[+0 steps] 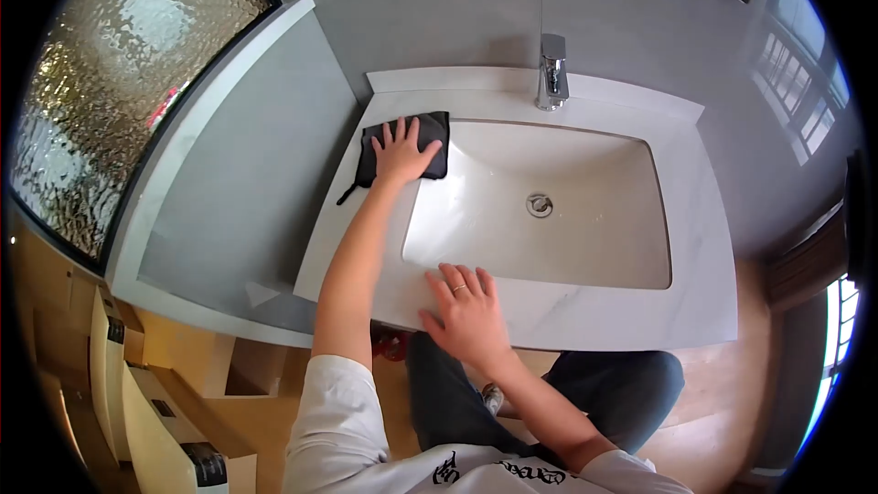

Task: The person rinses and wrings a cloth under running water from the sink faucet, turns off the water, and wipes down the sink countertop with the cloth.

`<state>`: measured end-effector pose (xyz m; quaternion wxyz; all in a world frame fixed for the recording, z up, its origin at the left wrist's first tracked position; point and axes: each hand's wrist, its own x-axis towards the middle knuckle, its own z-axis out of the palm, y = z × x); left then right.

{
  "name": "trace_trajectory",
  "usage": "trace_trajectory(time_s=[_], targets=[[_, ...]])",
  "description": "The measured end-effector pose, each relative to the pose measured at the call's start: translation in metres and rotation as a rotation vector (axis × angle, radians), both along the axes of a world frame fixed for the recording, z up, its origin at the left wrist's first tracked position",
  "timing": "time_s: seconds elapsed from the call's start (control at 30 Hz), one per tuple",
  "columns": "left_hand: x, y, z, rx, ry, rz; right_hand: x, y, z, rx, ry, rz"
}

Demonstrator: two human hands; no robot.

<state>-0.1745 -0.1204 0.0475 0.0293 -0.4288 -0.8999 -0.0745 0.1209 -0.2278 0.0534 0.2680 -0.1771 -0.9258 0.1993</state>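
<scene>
My left hand (401,157) lies flat with its fingers spread on a folded dark grey cloth (435,134). The cloth has black edging and a small loop hanging from its near left corner. It rests on the white marbled countertop (352,247), left of the sink. My right hand (465,311), with a ring on one finger, rests over the counter's front edge. Its fingers are slightly apart, with the tips near the basin rim, and nothing shows in them.
The white sink basin (585,238) has a metal drain (540,206). Behind it stands a chrome faucet (551,73). A low grey partition (247,165) and textured glass (137,55) are at the left. Cardboard boxes (169,421) stand on the floor at the lower left.
</scene>
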Motion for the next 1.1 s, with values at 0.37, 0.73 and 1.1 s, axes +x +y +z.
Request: trace_trajectory(time_s=[0.37,0.73,1.1], targets=[[0.089,-0.198,0.001,0.066,0.054,-0.12,0.004,0.003,-0.01,0.063,0.072,0.016],[0.195,-0.211,0.009,0.12,0.105,-0.303,0.019,0.017,0.006,-0.37,0.441,-0.009],[0.341,-0.102,0.006,0.281,0.03,-0.555,0.151,0.081,0.011,-0.321,0.463,-0.557]])
